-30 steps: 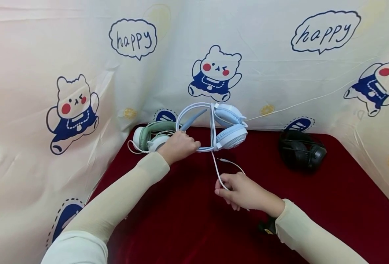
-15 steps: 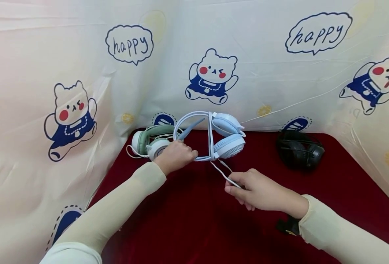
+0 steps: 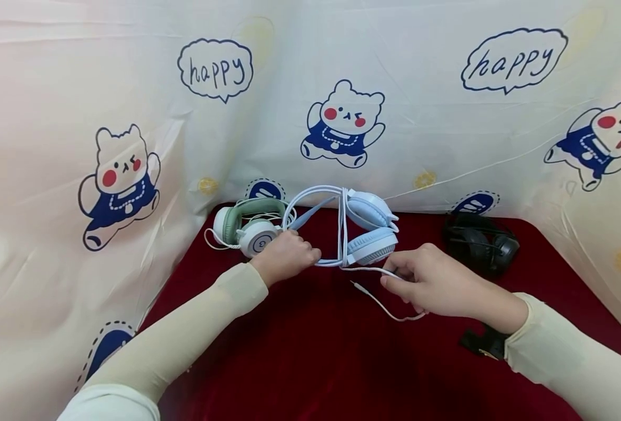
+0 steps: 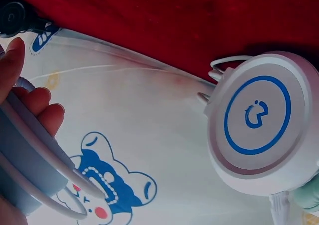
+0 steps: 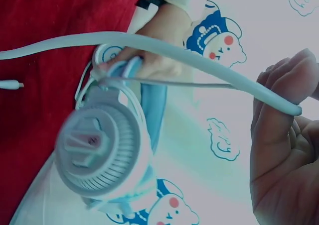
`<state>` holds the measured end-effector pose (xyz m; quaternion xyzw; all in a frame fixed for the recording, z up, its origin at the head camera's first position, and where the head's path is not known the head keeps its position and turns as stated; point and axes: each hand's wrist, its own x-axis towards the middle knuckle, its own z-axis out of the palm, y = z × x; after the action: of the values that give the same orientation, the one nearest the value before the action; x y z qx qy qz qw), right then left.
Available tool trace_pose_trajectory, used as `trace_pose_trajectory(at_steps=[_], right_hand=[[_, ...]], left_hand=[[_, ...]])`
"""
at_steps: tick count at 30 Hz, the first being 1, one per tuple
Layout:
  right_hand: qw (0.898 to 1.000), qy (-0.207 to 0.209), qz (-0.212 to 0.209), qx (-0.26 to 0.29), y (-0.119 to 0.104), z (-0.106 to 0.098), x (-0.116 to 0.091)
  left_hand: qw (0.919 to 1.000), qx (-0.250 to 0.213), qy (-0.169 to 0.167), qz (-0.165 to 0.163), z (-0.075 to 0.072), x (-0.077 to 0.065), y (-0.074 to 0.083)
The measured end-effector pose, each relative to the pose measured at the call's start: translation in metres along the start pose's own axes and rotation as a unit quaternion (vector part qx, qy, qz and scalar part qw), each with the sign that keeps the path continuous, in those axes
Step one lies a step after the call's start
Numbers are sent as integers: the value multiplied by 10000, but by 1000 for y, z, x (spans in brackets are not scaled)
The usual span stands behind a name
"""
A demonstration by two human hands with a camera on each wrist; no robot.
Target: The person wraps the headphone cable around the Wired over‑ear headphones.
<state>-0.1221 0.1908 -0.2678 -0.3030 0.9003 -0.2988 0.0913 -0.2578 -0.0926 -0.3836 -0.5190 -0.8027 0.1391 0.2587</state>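
Light-blue and white headphones stand out at the middle of the head view, their white cable wound in several turns across the headband and ear cups. My left hand grips the headband, seen close up in the left wrist view with fingers around it. To the right, my right hand pinches a length of the white cable that runs from the windings. Below that hand, the cable's loose end curves back left to a slim plug. The right wrist view shows the cable crossing to the curled fingers.
Green and white headphones lie behind my left hand at the back left. Black headphones lie at the back right of the dark red tablecloth. A printed curtain encloses the table's back and sides.
My right hand has moved right and slightly up with the cable, whose plug end now hangs below it. The left hand and the blue headphones sit lower in view than before.
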Motion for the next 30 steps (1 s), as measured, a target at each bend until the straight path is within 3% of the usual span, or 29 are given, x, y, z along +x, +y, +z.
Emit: trace_pose_trajectory(at_steps=[6,11,16,21,24,30], right_hand=[[9996,184,-158,-121,-2,-7,2],[9960,583,-449,-510,-4,-11,3],[9889,1052,-764,-719,-4,-19,8],[9852,1278,-691,-907,-2,-30,12],[9749,1510,-809,-1425,-2,-34,16],[9412,1892,-1486,-2370,-2,-35,23]], left_hand=[[9998,-90,-159,-19,-7,1,8],[9993,-136,-343,-88,-13,4,13],[9991,-67,-414,12,-18,4,18],[9984,-46,-524,191,-19,1,24],[9981,-17,-540,291,-20,0,27],[9978,-29,-564,344,-24,-3,33]])
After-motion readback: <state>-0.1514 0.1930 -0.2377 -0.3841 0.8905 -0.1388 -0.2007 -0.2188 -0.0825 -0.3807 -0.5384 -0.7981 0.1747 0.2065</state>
